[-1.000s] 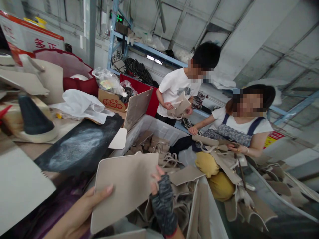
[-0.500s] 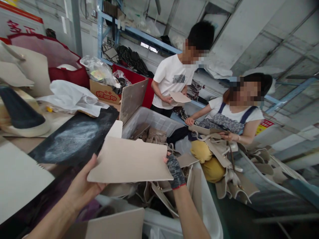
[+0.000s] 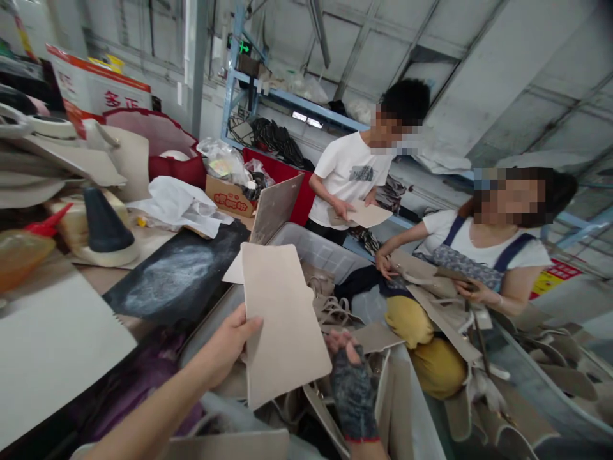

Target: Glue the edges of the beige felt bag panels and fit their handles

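My left hand [image 3: 234, 348] is closed on the left edge of a flat beige panel [image 3: 282, 326], thumb on its face. The panel looks like leather, with a small notch on its right side, and stands nearly upright before me. Just to its right, my right hand [image 3: 353, 383] wears a dark grey fingerless glove with a red cuff. Its fingers are loosely bent and apart, with nothing held. Beneath both hands is a pale plastic bin [image 3: 419, 409] holding several beige bag pieces [image 3: 325, 291] with handles.
At left, a table carries a black board [image 3: 175, 275], a dark cone on a pale base [image 3: 108, 223] and a glue bottle [image 3: 23, 255]. A co-worker in a white shirt [image 3: 354, 172] holds a beige sheet. Another person [image 3: 483, 249] sits at right with bag pieces.
The panel has turned from lying lengthwise between both hands to upright in my left hand. My right hand has let go of its right end. The view has shifted left.
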`<state>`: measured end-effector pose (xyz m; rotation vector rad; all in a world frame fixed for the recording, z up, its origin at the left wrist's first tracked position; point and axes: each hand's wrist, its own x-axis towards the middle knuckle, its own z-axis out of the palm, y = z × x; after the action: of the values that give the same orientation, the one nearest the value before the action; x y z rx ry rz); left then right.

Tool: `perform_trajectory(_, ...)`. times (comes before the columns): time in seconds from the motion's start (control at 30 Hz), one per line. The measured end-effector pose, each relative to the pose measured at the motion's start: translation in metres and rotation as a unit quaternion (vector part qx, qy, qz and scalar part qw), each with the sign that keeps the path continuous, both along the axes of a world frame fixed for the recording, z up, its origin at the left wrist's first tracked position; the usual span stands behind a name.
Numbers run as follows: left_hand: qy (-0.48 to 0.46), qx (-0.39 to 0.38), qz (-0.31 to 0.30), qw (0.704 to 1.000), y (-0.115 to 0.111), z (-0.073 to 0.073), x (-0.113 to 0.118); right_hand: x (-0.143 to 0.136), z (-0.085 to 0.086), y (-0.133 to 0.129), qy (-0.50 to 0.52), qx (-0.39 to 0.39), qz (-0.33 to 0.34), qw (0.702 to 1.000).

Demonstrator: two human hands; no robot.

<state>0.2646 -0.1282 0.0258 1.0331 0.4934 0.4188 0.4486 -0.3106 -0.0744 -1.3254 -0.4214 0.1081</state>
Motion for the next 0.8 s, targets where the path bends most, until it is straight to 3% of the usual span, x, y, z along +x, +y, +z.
perform_trajectory(0.07, 0.015, 0.038, -0.041, 0.998, 0.009, 0.013, -0.008, 0.022, 0.022, -0.001, -0.024, 0.004, -0.031, 0.999)
perform_trajectory(0.17, 0.061, 0.122, -0.090, 0.986, 0.014, 0.029, -0.014, 0.037, 0.062, 0.010, -0.153, -0.037, -0.024, 0.987)
perform_trajectory(0.27, 0.084, 0.214, -0.146, 0.962, 0.013, 0.033, -0.013, 0.037, 0.096, 0.033, -0.273, -0.104, 0.011, 0.956)
perform_trajectory(0.37, 0.081, 0.267, -0.205, 0.938, 0.012, 0.032, -0.011, 0.036, 0.122, 0.055, -0.330, -0.140, 0.075, 0.931)
perform_trajectory(0.5, 0.075, 0.299, -0.235, 0.922, 0.015, 0.034, -0.012, 0.040, 0.145, 0.064, -0.331, -0.166, 0.148, 0.917)
perform_trajectory(0.8, 0.097, 0.345, -0.234, 0.904, 0.024, 0.042, -0.016, 0.039, 0.171, 0.037, -0.392, -0.254, 0.226, 0.855)
